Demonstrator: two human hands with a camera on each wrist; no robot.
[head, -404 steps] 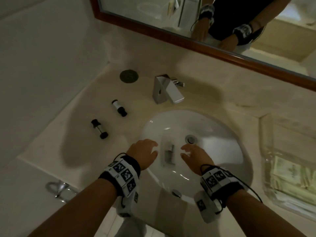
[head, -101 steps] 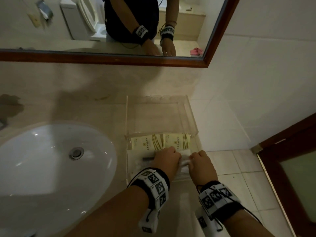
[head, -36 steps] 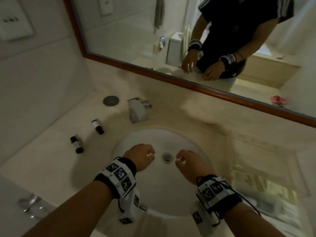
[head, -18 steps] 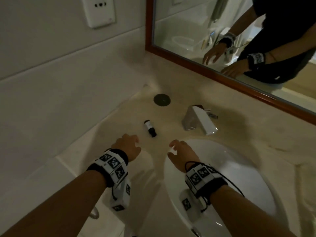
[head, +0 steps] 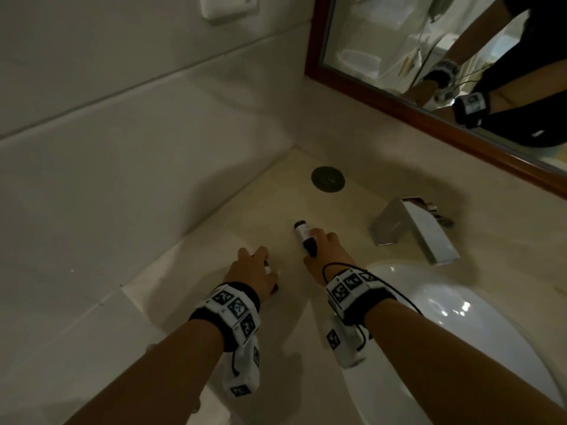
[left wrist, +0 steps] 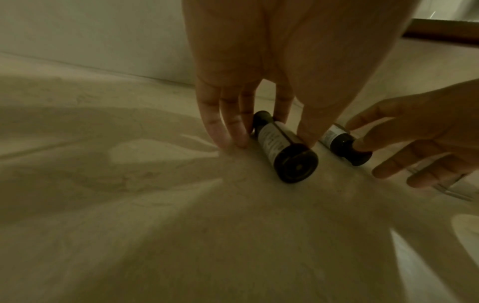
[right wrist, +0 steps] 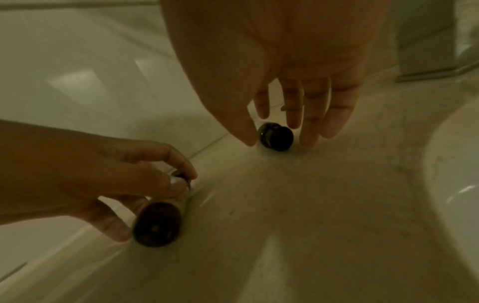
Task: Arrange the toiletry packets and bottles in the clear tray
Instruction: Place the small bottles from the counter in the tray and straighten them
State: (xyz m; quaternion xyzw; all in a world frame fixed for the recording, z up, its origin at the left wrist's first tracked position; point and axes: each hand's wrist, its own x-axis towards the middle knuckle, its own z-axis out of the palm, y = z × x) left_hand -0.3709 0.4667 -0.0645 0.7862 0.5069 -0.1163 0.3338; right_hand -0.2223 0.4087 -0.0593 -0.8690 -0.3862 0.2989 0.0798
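Two small bottles with white labels and dark caps lie on the beige counter, left of the basin. My left hand [head: 251, 271] [left wrist: 269, 141] covers the near bottle [left wrist: 279, 147] [right wrist: 157, 223], fingers on one side and thumb on the other, curled round it. My right hand [head: 319, 250] [right wrist: 277, 141] is at the far bottle [head: 302, 233] [left wrist: 339, 141] [right wrist: 276, 136], thumb and fingers pinching its dark cap end. Both bottles still rest on the counter. The clear tray is out of view.
A chrome tap [head: 411, 231] stands right of the far bottle, above the white basin [head: 460, 317]. A dark round cover [head: 327, 178] sits in the counter's back corner. The tiled wall is close on the left and the wood-framed mirror [head: 429, 41] behind.
Both hands left the tray on the right and crossed over the basin. Half a second ago they hovered open short of the bottles; now each has closed on one.
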